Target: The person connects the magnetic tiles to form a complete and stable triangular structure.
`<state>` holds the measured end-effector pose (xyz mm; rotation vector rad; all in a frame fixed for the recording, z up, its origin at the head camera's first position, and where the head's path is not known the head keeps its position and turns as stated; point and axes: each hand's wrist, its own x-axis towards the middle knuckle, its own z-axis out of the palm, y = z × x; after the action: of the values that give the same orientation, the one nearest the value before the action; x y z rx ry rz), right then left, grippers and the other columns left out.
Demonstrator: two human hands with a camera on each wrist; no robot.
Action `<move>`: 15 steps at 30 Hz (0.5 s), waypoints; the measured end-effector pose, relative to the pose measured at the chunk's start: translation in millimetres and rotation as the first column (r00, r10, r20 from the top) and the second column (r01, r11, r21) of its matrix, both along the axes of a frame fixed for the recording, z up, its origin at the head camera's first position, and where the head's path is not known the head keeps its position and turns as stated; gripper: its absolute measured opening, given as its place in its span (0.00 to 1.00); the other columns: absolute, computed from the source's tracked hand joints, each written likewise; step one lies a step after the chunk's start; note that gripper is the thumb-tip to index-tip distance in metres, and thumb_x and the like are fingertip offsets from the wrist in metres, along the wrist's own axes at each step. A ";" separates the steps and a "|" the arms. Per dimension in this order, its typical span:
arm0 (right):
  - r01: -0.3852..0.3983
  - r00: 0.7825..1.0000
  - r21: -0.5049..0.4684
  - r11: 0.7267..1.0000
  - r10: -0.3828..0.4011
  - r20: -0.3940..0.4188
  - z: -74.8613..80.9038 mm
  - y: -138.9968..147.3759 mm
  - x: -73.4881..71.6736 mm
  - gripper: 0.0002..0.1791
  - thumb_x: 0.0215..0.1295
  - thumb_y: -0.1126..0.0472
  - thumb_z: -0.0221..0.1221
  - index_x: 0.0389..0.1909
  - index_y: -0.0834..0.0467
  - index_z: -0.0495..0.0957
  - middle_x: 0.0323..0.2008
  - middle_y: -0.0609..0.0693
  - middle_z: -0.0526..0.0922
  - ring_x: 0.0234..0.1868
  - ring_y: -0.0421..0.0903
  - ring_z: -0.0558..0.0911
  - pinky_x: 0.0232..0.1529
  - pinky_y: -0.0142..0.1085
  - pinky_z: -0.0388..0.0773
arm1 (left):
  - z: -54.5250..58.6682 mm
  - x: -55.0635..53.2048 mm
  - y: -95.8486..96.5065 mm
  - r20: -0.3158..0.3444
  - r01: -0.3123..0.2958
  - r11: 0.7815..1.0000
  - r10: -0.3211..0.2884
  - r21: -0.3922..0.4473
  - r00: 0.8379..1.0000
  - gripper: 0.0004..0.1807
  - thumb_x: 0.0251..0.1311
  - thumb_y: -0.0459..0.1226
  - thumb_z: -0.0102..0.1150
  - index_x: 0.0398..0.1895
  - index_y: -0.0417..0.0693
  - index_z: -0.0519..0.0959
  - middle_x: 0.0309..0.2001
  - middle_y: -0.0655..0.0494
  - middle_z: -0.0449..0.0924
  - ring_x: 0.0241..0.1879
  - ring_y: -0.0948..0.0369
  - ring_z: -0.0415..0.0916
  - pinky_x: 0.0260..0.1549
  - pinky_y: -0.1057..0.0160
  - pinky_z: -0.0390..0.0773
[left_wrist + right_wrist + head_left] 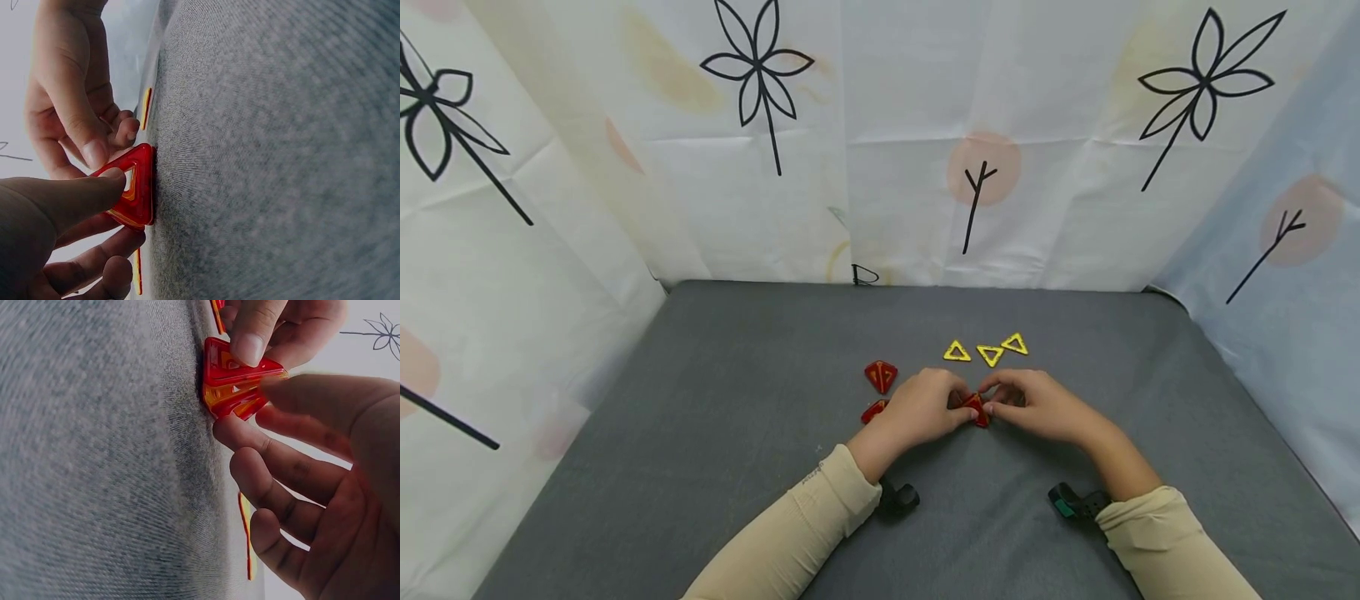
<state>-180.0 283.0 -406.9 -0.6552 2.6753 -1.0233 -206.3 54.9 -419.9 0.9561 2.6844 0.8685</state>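
Observation:
Several red triangular magnetic tiles (977, 410) stand joined edge to edge in a small pyramid-like shape on the grey cloth. My left hand (928, 406) pinches them from the left, its thumb flat over one red face (142, 181). From the other side my right hand (1033, 406) grips the tiles between thumb and fingertips; orange inner edges (219, 397) show there. Its other fingers curl loosely below the tiles in the right wrist view. Left of the hands lie a joined pair of red tiles (881, 376) and another red piece (874, 411), partly hidden by my left wrist.
Three yellow triangular tiles (957, 351) lie flat beyond the hands, two of them meeting at a corner. The grey cloth-covered table (737, 400) runs back to a patterned white curtain (910, 100). Dark wrist-worn devices (901, 498) sit below both wrists.

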 end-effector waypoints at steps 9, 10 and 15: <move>-0.013 1.000 -0.013 1.000 0.013 -0.005 -1.2 0.7 0.9 0.15 0.74 0.59 0.67 0.58 0.56 0.84 0.38 0.45 0.89 0.34 0.38 0.84 0.37 0.35 0.81 | 1.1 0.5 2.2 -0.001 -0.021 0.999 0.021 -0.036 1.000 0.08 0.69 0.46 0.71 0.39 0.53 0.92 0.29 0.66 0.86 0.23 0.68 0.73 0.23 0.68 0.71; -0.016 1.000 -0.019 1.000 0.016 -0.003 -1.5 0.8 1.0 0.15 0.74 0.58 0.67 0.58 0.56 0.84 0.38 0.46 0.90 0.34 0.39 0.85 0.37 0.35 0.81 | 1.4 1.0 2.4 0.001 -0.023 0.999 0.023 -0.038 1.000 0.09 0.69 0.46 0.71 0.39 0.53 0.93 0.29 0.66 0.86 0.23 0.68 0.73 0.23 0.68 0.70; -0.021 1.000 -0.035 0.999 0.021 0.007 -1.7 1.0 0.8 0.14 0.76 0.57 0.65 0.58 0.56 0.84 0.38 0.47 0.90 0.35 0.43 0.87 0.37 0.35 0.81 | 3.7 2.8 3.1 0.008 -0.026 0.998 0.026 -0.053 1.000 0.09 0.69 0.46 0.71 0.38 0.54 0.93 0.26 0.67 0.85 0.21 0.68 0.71 0.21 0.68 0.69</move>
<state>-179.2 284.0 -408.6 -0.6840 2.6442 -1.0670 -203.4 58.1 -416.2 0.9060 2.7036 0.8008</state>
